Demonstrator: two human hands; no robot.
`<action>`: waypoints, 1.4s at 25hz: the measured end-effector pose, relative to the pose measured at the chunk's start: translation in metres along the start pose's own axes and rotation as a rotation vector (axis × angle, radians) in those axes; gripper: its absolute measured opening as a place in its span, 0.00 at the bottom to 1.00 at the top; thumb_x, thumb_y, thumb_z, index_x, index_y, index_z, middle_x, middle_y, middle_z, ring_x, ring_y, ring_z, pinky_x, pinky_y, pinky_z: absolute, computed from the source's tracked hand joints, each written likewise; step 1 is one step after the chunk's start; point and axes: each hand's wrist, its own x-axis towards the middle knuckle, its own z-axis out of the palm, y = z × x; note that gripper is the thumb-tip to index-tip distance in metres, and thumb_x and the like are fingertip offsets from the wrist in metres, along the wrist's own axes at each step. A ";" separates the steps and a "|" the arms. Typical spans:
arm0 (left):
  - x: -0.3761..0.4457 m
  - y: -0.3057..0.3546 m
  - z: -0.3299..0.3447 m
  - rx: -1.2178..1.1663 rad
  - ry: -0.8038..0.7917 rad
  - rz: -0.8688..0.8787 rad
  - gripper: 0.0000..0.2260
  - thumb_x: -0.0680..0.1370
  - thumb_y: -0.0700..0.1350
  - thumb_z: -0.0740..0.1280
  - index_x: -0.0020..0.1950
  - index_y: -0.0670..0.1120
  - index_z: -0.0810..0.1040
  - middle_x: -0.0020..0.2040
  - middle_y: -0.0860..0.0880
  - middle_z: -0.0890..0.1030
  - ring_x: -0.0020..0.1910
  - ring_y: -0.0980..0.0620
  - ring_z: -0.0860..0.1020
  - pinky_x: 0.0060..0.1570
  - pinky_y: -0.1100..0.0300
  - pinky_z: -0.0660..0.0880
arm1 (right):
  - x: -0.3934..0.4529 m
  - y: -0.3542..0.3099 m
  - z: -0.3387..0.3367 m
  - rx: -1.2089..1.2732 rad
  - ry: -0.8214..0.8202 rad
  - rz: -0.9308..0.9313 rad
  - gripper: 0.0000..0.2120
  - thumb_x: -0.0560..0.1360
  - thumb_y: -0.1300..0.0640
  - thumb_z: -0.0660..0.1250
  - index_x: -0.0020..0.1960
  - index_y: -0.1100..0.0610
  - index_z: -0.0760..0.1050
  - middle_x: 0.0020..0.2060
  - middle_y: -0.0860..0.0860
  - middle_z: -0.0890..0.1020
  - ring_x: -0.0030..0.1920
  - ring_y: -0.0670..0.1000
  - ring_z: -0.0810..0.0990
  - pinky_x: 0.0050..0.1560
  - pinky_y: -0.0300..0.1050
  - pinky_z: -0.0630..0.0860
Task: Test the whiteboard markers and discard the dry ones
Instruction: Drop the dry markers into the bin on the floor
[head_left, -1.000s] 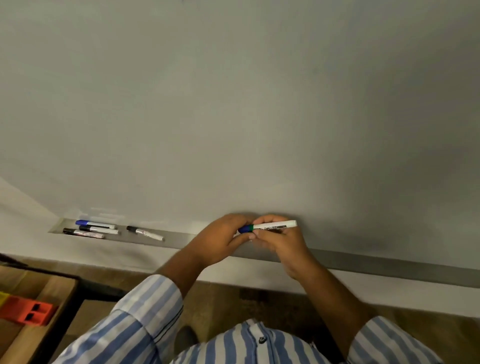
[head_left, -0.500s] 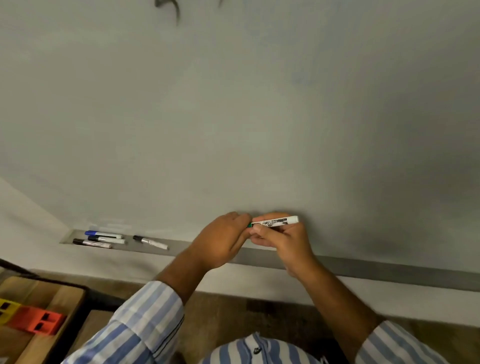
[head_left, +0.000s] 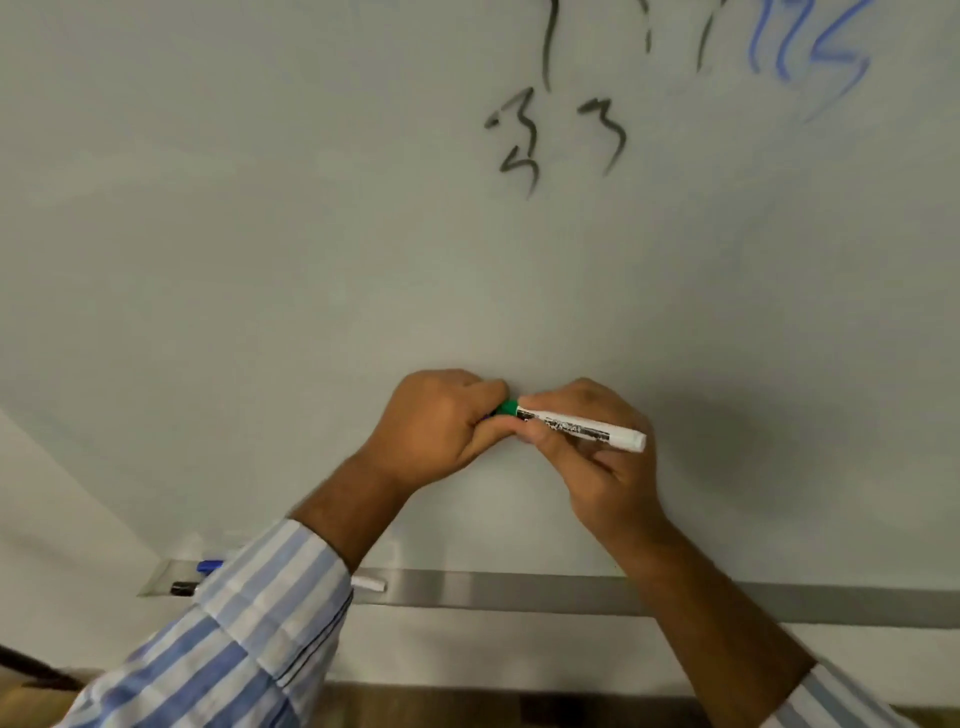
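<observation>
White marker (head_left: 582, 427) with green collar, near-horizontal before the whiteboard (head_left: 260, 260), gripped both ends.

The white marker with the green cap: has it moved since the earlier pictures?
Yes. The white marker with the green cap rose from the grey metal tray.

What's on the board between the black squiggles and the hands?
Nothing. In the head view, the whiteboard is bare between the black squiggles and the left hand and right hand holding the marker.
</observation>
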 end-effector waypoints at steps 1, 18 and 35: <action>0.010 -0.002 -0.015 0.017 0.046 0.019 0.26 0.85 0.65 0.55 0.38 0.46 0.73 0.30 0.51 0.72 0.28 0.49 0.69 0.26 0.54 0.69 | 0.012 -0.008 0.006 0.045 0.019 0.000 0.04 0.80 0.59 0.75 0.54 0.57 0.86 0.48 0.50 0.87 0.48 0.57 0.86 0.48 0.60 0.83; 0.178 -0.021 -0.216 0.290 0.740 0.035 0.15 0.87 0.38 0.61 0.73 0.45 0.78 0.78 0.47 0.72 0.81 0.46 0.66 0.79 0.36 0.60 | 0.221 -0.168 -0.024 -0.512 0.194 -0.628 0.11 0.78 0.63 0.71 0.59 0.61 0.86 0.48 0.51 0.87 0.44 0.48 0.84 0.45 0.39 0.79; 0.203 -0.027 -0.211 0.536 0.703 -0.099 0.26 0.85 0.47 0.58 0.84 0.50 0.62 0.86 0.52 0.58 0.86 0.50 0.52 0.83 0.40 0.51 | 0.235 -0.153 -0.038 -0.798 0.120 -0.533 0.10 0.72 0.54 0.64 0.36 0.52 0.82 0.31 0.45 0.79 0.30 0.47 0.78 0.33 0.42 0.75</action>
